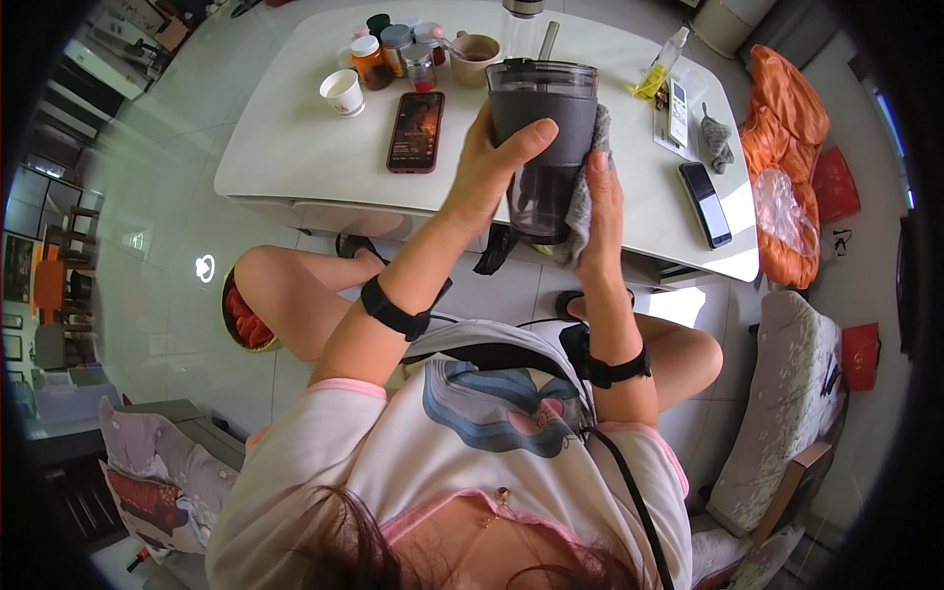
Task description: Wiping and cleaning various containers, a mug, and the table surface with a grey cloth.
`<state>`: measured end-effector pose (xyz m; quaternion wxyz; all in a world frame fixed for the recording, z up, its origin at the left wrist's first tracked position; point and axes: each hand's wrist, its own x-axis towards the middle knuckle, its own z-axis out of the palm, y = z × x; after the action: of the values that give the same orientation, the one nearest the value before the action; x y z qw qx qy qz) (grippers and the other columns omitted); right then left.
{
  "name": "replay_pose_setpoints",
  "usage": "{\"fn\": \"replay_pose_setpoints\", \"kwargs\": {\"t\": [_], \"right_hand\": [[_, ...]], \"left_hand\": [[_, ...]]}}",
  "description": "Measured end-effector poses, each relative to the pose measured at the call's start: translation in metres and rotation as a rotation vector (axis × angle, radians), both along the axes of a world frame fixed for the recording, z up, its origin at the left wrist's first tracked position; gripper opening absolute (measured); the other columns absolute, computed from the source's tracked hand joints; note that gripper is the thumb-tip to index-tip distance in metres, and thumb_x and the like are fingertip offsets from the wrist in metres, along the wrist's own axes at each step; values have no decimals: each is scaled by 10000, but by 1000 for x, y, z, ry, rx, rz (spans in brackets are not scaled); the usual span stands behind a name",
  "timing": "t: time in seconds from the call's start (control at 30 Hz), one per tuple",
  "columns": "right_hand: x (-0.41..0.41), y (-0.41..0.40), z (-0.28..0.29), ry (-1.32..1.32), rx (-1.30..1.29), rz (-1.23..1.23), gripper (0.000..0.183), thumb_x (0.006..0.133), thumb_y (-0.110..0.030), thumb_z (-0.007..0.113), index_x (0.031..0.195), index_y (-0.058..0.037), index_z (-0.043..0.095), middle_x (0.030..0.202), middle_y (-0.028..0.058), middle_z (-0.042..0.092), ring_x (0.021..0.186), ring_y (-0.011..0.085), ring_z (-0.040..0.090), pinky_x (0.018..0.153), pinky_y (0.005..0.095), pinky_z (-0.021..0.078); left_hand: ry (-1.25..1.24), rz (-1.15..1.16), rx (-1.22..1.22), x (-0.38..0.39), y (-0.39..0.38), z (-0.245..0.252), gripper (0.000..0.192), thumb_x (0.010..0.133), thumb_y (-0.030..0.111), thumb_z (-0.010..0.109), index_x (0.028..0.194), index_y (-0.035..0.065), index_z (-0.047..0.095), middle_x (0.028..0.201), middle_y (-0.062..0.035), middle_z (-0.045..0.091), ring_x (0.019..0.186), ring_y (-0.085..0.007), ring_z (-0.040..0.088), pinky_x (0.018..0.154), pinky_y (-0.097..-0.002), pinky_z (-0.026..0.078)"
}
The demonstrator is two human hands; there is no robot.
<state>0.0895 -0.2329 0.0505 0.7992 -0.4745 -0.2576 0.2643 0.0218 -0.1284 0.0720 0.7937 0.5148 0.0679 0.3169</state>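
Note:
A dark see-through tumbler (544,129) with a grey sleeve and a lid is held up over the near edge of the white table (295,158). My left hand (495,164) grips it from the left, thumb across the sleeve. On the other side, my right hand (601,210) presses a grey cloth (580,214) against the tumbler's lower right wall. A metal straw (548,40) shows just above the lid; whether it stands in the tumbler or behind it I cannot tell. The fingers behind the tumbler are hidden.
On the table are a phone (416,133), a paper cup (343,94), several bottles and jars (371,65), and a mug (476,59). To the right lie another phone (705,204), a remote control (678,114), a spray bottle (664,65) and a crumpled grey cloth (715,140).

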Motion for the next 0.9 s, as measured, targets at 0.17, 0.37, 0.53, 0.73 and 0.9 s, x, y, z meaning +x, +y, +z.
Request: {"fn": "replay_pose_setpoints", "kwargs": {"t": [0.17,0.37,0.53,0.73,0.9], "right_hand": [[-28,9,-19,-443,-37,-292,510,918,-265,463,1298,35,300,1198,184,430,1056,244,454,935,346,344],[-25,-8,-29,-691,-218,-312,431,849,-42,521,1246,27,368,1143,183,451,1031,271,468,891,351,380],[-12,-8,15,-372,-32,-242,420,977,-316,333,1240,8,375,1092,92,507,939,151,479,840,269,391],[-13,-4,19,-58,-22,-123,532,955,-416,362,1306,-18,367,1221,88,471,1100,170,454,969,290,337],[6,-2,21,398,189,89,465,953,-412,338,1262,-80,439,1206,117,529,1071,240,530,949,365,415]], "left_hand": [[-61,222,42,3,-10,-8,669,687,278,768,1128,-9,355,985,-123,533,875,-173,562,756,-277,477],[73,506,219,2,-8,-10,726,675,267,780,1134,-52,316,969,-150,531,854,-190,582,703,-274,496],[114,538,520,-3,-12,-16,890,608,242,803,1265,-30,268,1059,-185,564,904,-225,598,780,-310,491],[112,458,579,-11,-17,-13,875,593,247,800,1256,-32,302,1029,-175,596,924,-233,605,813,-313,475],[-7,274,536,-16,-27,-8,937,594,232,787,1297,-32,228,1139,-161,501,1045,-224,523,897,-322,422]]}}
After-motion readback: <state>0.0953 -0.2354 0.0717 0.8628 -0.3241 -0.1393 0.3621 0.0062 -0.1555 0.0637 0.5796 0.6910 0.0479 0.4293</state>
